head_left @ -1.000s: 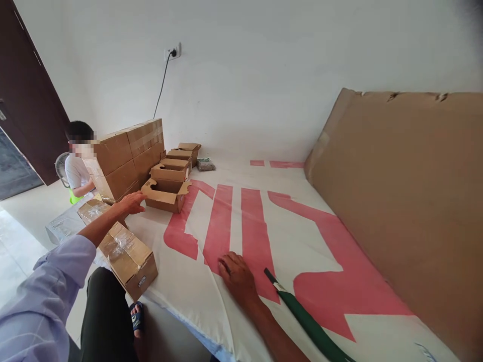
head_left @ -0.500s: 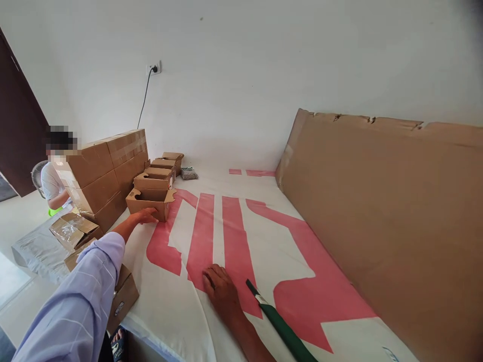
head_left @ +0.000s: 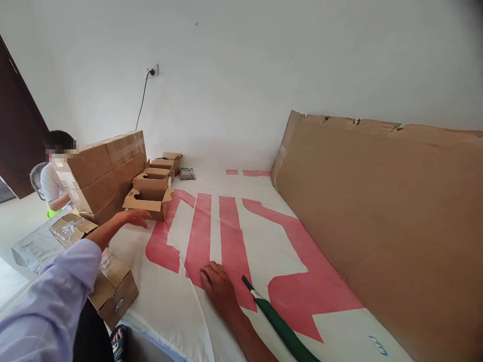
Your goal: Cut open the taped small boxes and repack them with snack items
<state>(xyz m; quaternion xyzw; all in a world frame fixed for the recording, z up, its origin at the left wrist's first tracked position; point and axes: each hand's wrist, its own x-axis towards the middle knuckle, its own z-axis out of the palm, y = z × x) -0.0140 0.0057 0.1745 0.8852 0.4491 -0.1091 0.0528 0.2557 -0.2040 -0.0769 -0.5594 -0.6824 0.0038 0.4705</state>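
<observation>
My left hand (head_left: 138, 217) reaches out over the white cloth, fingers stretched and holding nothing. It is just in front of an open brown cardboard box (head_left: 160, 211), the nearest in a row; I cannot tell whether they touch. That box's near flap leans outward. My right hand (head_left: 218, 282) rests on the red-printed cloth (head_left: 230, 226) with its fingers curled together and no object showing in them. To its right lies a dark green rolled or folded item (head_left: 279, 322) with a black tip. A closed cardboard box (head_left: 119, 296) sits beneath my left forearm.
More open boxes (head_left: 153, 179) line up behind, beside a stacked wall of cartons (head_left: 96, 178). A small clear packet (head_left: 187, 174) lies past them. A large cardboard sheet (head_left: 377, 216) leans along the right. Another person (head_left: 53, 181) sits beyond the cartons at left.
My left hand has drawn back slightly leftward from the nearest open box, whose near flap now tilts outward. My left forearm has shifted left, uncovering more of the closed box. My right hand stays in place.
</observation>
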